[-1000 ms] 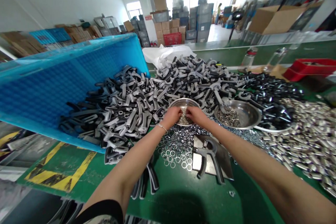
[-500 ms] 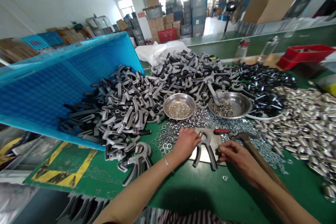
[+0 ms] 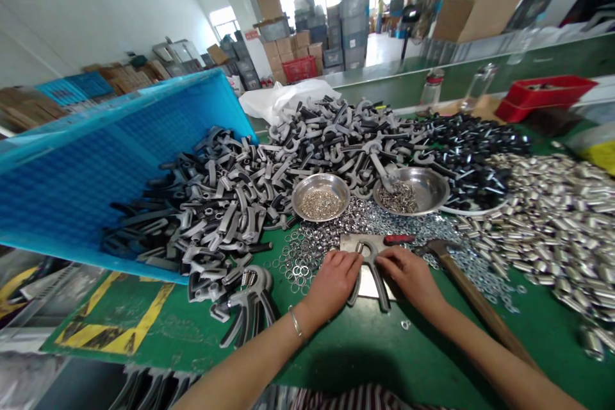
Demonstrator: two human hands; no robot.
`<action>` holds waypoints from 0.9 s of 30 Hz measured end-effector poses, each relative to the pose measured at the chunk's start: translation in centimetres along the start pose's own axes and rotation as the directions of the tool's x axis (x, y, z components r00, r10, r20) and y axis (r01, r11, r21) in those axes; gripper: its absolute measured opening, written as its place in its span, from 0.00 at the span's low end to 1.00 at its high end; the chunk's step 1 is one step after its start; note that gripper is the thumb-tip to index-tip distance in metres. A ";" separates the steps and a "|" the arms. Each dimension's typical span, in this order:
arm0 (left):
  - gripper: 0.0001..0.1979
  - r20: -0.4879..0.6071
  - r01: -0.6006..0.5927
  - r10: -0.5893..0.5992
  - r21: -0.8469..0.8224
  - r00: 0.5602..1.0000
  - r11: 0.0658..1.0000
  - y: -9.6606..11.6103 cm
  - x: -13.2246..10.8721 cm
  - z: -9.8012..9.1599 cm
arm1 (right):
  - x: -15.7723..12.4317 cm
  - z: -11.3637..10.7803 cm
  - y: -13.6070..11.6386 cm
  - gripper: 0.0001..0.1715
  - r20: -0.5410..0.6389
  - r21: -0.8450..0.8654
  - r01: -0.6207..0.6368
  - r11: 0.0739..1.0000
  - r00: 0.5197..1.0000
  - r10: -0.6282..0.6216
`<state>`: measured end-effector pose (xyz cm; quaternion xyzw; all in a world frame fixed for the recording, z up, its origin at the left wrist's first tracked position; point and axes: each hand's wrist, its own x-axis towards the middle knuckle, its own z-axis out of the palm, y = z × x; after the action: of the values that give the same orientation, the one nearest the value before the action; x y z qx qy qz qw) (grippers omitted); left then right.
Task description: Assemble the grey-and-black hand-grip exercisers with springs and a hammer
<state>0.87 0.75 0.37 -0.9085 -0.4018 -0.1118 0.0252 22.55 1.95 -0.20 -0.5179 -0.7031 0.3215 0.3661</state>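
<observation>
A grey-and-black hand grip strengthener [image 3: 372, 262] lies on a small metal plate [image 3: 350, 241], its two handles toward me and a small metal cylinder at its upper left. My left hand [image 3: 334, 278] is closed on its left handle, fingertips near the top. My right hand [image 3: 410, 275] is closed too, fingertips pinched together against the upper part of the right handle; what they hold is hidden. Just beyond the plate lies a red-handled tool [image 3: 398, 239]. To the right is a hammer [image 3: 473, 301]. A loose nut [image 3: 405, 325] sits on the green table in front of my right hand.
A blue crate [image 3: 120, 134] on its side spills grey handles [image 3: 235, 198] across the left. Metal bowls [image 3: 321, 197] [image 3: 435, 189] of small parts stand beyond rings and nuts [image 3: 300, 262]. Metal cylinders [image 3: 562, 224] are heaped right. Strengtheners with springs [image 3: 252, 298] lie left.
My right hand has moved left and slightly up, from beside the plate to the strengthener's right handle. My left hand stays on the strengthener. The whole view has shifted slightly.
</observation>
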 end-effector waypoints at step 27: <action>0.11 0.239 0.509 -0.501 0.031 0.832 0.860 -16.6 10.7 -3.3 | -0.1 0.1 1.5 0.28 0.450 -0.531 0.645 0.549 0.764 -0.463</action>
<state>-5.00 19.24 5.24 -0.7772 -0.6254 -0.0112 -0.0694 23.27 2.22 -1.51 -0.3144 -0.9377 -0.0174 0.1472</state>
